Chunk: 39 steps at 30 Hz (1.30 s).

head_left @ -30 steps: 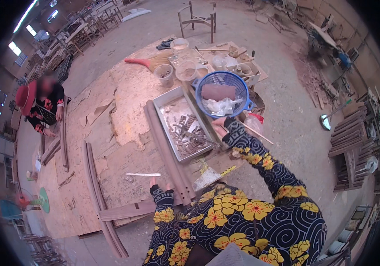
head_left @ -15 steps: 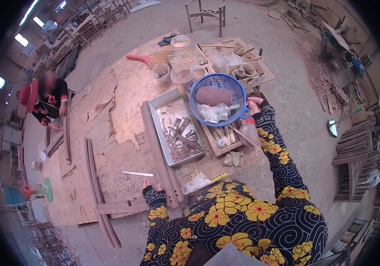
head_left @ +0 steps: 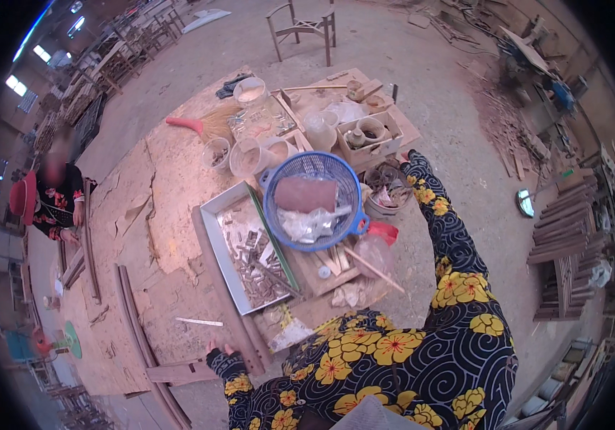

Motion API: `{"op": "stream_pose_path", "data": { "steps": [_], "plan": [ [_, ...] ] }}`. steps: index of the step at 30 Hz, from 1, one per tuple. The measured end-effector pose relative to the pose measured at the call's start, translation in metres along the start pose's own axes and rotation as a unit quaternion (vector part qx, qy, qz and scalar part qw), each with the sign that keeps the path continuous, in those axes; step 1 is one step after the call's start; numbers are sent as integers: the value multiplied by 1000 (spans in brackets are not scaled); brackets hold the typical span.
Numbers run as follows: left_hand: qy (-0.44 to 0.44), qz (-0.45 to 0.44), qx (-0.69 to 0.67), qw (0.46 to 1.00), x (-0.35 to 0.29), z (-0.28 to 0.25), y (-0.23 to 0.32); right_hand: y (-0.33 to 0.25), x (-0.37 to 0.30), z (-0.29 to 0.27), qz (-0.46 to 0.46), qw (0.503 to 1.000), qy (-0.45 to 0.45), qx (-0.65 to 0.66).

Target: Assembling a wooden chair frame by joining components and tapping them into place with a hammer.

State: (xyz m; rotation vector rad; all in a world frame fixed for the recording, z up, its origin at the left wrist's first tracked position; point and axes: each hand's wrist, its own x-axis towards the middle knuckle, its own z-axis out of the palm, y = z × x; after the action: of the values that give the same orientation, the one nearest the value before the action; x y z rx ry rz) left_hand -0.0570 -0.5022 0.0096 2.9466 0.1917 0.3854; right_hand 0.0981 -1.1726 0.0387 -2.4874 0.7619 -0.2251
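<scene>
Stretching well away from the body, the right hand (head_left: pixel 407 163) ends just beside a pale, open-topped wooden box (head_left: pixel 377 152); the fingers are small and partly hidden, so I cannot tell whether they grip anything. That box lies to the left of these fingertips and slightly beyond them, its long axis slanting from near left to far right. Closer to the body than the fingers sits a round whitish tub (head_left: pixel 382 212) of tangled scraps. The right hand is plainly the nearer one to both.

Low on the left, the left hand (head_left: pixel 220 350) has its fingertips parted, nothing visible between them, close to the lower ends of two long brown wooden rails (head_left: pixel 227 287); contact is unclear. These rails point away from the body, smooth and narrow. To the left of this hand runs a flat brown crossbar (head_left: pixel 178 373), and beyond its fingers lies a thin white strip (head_left: pixel 199 322).

Farther out, a blue perforated plastic basket (head_left: pixel 322 165) holds a matt reddish-brown roll (head_left: pixel 306 195) and glossy, crumpled clear plastic (head_left: pixel 314 223). Beside it, a shallow white rectangular tray (head_left: pixel 215 236) contains short brown wooden pegs (head_left: pixel 250 261). The worn board tabletop (head_left: pixel 178 294) has peeling patches; a straw broom (head_left: pixel 221 123) with a red handle lies toward its far side.
</scene>
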Motion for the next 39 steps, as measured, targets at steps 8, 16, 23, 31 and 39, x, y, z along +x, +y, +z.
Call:
{"op": "stream_pose_path", "data": {
  "steps": [8, 16, 23, 31, 39],
  "plan": [
    [-4, -96, 75, 993, -1, -41, 35, 18, 89, 15, -191, 943, -40, -271],
    [129, -20, -15, 991, 88, -32, 99, 34, 110, 24, -260, 917, -19, -301],
    [72, 182, -4, 981, 294, 54, 176, 64, 91, 4, -183, 962, 5, -205],
    [-22, 81, -117, 990, 457, 155, 266, 113, 24, -27, -56, 993, 91, -49],
    [-42, -19, -89, 995, 433, 140, 262, 160, -34, -47, 65, 987, 143, 17]
  ]
}}
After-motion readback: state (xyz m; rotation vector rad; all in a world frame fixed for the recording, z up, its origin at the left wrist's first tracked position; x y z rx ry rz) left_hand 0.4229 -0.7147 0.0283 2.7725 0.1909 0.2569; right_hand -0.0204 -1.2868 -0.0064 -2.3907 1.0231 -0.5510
